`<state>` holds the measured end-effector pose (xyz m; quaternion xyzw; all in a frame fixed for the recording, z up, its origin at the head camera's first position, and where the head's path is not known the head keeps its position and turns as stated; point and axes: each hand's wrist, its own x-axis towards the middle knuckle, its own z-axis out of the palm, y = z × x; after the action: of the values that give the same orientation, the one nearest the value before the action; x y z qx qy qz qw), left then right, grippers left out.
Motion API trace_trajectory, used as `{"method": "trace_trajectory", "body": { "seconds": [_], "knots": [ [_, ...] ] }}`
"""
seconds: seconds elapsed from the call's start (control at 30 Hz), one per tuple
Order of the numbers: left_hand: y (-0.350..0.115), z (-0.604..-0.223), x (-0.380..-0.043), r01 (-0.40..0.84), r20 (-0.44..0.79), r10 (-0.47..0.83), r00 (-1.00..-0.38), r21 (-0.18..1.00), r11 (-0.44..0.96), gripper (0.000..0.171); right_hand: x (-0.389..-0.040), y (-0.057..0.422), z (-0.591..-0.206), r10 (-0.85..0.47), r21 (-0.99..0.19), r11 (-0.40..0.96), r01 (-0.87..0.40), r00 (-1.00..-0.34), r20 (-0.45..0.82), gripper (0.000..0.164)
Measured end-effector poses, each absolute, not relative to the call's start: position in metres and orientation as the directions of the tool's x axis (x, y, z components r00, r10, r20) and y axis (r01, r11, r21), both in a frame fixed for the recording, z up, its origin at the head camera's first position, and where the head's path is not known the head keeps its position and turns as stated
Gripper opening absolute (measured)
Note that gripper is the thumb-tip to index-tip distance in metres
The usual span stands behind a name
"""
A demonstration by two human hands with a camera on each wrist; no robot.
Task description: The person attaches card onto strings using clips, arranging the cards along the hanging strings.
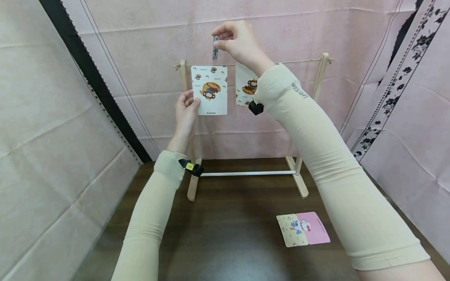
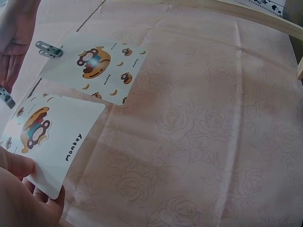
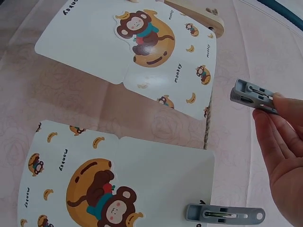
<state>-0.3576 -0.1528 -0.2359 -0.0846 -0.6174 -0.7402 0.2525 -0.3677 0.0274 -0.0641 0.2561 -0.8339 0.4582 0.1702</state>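
My left hand [image 1: 186, 113] pinches the left edge of a white monkey card [image 1: 209, 105], its thumb on the front, with the card's top edge at the string [image 1: 231, 65]. Above this card, my right hand [image 1: 240, 43] pinches a grey clothespin [image 1: 215, 48] between thumb and fingers. The right wrist view shows that clothespin [image 3: 253, 97] off to the side of the string. A second monkey card [image 1: 243, 88] hangs to the right, partly hidden behind the right wrist. Another grey clothespin [image 3: 225, 214] is clipped on that second card.
A wooden rack [image 1: 319, 76] carries the string between two posts, with a white bar [image 1: 247, 173] low between its feet. On the dark table [image 1: 225, 234], a yellow and pink card [image 1: 318, 230] lies at front right. Pale cloth [image 1: 70, 117] surrounds the table.
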Motion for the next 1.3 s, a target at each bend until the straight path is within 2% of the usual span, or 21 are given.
{"method": "trace_trajectory", "body": {
  "seconds": [0.33,0.67,0.83,1.3],
  "knots": [
    [-0.156,-0.236,-0.357,0.474,0.427,-0.285,-0.858,0.872,-0.119,0.029,-0.371,0.022,-0.071,-0.297,-0.698,0.462,-0.547,-0.837,0.459,0.035],
    [-0.155,-0.235,-0.358,0.462,0.408,-0.299,-0.862,0.877,-0.135,0.03,-0.373,0.02,-0.075,-0.326,-0.663,0.492,-0.564,-0.826,0.46,0.035],
    [-0.147,-0.236,-0.36,0.446,0.395,-0.28,-0.875,0.883,-0.15,0.03,-0.373,0.029,-0.077,-0.319,-0.675,0.509,-0.534,-0.846,0.427,0.037],
    [-0.146,-0.233,-0.358,0.464,0.413,-0.283,-0.866,0.874,-0.144,0.028,-0.372,0.03,-0.075,-0.329,-0.654,0.536,-0.534,-0.845,0.421,0.038]
  ]
}}
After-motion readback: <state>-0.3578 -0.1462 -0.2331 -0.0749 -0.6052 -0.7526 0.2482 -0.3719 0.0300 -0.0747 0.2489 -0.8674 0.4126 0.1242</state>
